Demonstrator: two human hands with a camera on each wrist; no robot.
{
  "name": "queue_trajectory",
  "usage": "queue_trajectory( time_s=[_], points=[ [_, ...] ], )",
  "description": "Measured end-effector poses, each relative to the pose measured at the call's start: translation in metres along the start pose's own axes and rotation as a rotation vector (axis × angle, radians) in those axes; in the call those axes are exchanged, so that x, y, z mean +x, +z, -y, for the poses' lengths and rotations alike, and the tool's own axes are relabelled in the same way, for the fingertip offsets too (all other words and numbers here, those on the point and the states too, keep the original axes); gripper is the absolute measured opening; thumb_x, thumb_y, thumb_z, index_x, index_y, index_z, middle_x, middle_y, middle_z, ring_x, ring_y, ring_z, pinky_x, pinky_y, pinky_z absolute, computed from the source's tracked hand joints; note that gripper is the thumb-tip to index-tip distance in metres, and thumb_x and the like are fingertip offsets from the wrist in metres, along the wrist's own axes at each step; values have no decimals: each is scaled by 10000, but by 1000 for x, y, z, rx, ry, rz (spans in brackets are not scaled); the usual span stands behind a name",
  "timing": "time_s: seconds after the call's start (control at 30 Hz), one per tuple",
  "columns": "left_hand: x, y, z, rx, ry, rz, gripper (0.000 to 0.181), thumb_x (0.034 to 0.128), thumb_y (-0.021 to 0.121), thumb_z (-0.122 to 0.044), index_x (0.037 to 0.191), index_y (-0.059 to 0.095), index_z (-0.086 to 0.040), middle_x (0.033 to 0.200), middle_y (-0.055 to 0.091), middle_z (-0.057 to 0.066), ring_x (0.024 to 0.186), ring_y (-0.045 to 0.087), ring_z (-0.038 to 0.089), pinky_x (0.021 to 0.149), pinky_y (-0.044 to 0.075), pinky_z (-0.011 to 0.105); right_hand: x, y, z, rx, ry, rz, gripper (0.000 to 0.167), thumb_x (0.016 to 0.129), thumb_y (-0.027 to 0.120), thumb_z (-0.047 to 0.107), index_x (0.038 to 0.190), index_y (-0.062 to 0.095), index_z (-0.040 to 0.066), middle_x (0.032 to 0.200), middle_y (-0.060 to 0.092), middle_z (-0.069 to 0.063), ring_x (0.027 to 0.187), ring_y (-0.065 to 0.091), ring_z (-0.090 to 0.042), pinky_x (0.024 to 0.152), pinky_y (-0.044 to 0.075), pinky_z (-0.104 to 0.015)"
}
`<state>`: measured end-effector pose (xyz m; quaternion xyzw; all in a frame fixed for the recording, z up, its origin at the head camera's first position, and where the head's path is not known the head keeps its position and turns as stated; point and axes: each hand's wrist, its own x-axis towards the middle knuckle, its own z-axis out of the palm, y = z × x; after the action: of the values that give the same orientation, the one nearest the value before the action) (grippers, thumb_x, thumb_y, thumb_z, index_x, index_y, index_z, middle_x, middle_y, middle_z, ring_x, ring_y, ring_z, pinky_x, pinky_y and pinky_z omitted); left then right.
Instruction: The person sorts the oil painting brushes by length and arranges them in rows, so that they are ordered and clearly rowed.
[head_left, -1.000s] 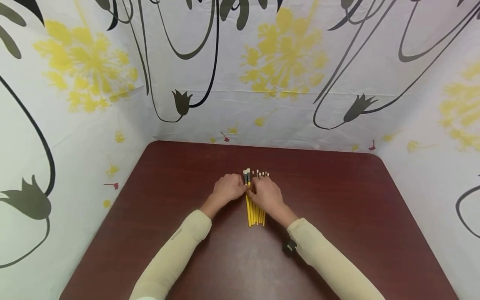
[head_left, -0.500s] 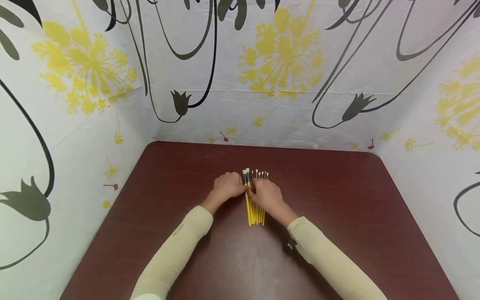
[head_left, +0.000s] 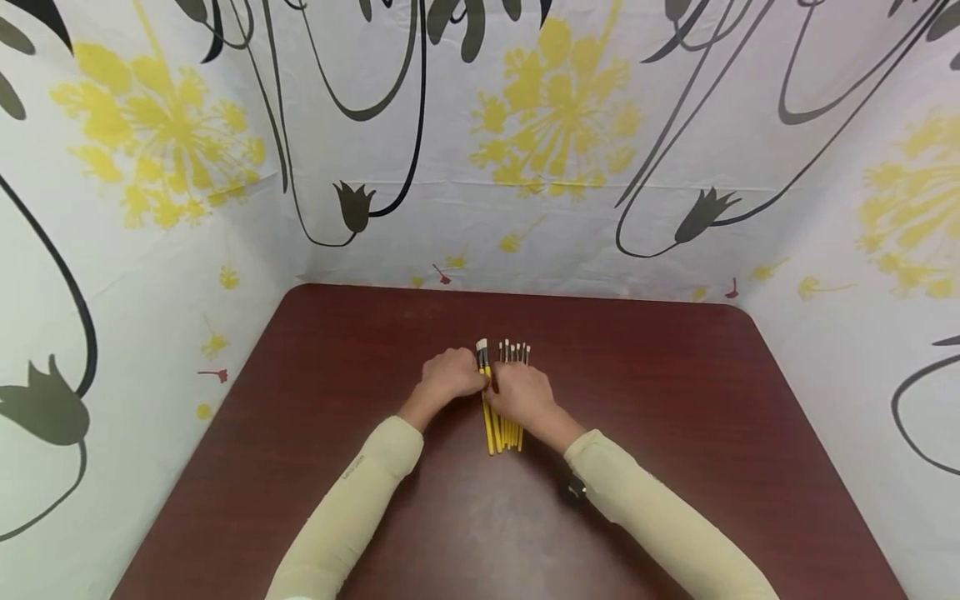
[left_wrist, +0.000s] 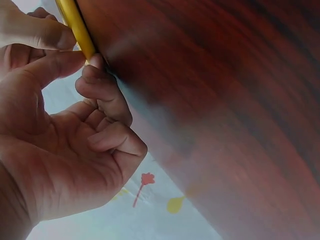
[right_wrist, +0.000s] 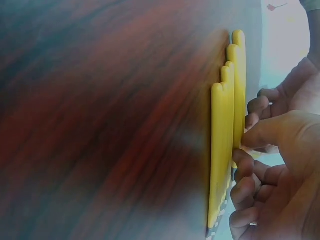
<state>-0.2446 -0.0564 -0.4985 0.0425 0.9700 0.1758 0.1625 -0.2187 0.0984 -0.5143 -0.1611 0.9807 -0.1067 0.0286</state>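
Yellow-handled paintbrushes (head_left: 504, 433) lie side by side on the table, bristles away from me. Two wider-headed paintbrushes (head_left: 483, 358) stand a little apart on the left; several narrower heads (head_left: 515, 352) fan out to the right. My left hand (head_left: 452, 373) is at the leftmost paintbrush; in the left wrist view its thumb and index finger pinch a yellow handle (left_wrist: 75, 25), other fingers curled. My right hand (head_left: 525, 392) lies over the row, hiding its middle. Its thumb and curled fingers pinch at the handles (right_wrist: 239, 105) in the right wrist view.
The dark red-brown table (head_left: 645, 375) has rounded far corners. Patterned white cloth (head_left: 442, 225) encloses it at the back and both sides. A dark band or device (head_left: 577, 487) shows under the right sleeve (head_left: 645, 500).
The gap between the two wide brush heads and the narrower ones has widened slightly. Both hands stay at the brushes. The head view has shifted a little.
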Motion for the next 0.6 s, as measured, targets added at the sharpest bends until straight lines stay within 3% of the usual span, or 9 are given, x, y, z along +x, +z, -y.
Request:
queue_trajectory(
  time_s=[0.23,0.43,0.6],
  points=[
    [-2,-1,-5,75,-1,-35,299,905,675,-423,750,644,-169,741,632,34,681,589,216,650,497,418,-1,-2,4,-19,13,9,263,892,722,340,721,574,205,679,607,-8,565,557,-184,486,438,-380],
    [-3,0,-8,130,-13,-25,284,902,694,-398,739,655,-169,728,635,30,665,575,207,637,489,398,-4,-3,5,-18,29,14,372,856,713,355,576,519,205,591,578,-4,528,538,-200,477,436,-399],
    [-7,1,-10,146,-15,-40,260,902,703,-366,749,657,-160,725,636,33,657,580,204,608,485,391,-6,-4,9,-14,40,14,402,860,719,347,552,509,197,584,577,-11,521,537,-200,474,435,-404]
  ],
)
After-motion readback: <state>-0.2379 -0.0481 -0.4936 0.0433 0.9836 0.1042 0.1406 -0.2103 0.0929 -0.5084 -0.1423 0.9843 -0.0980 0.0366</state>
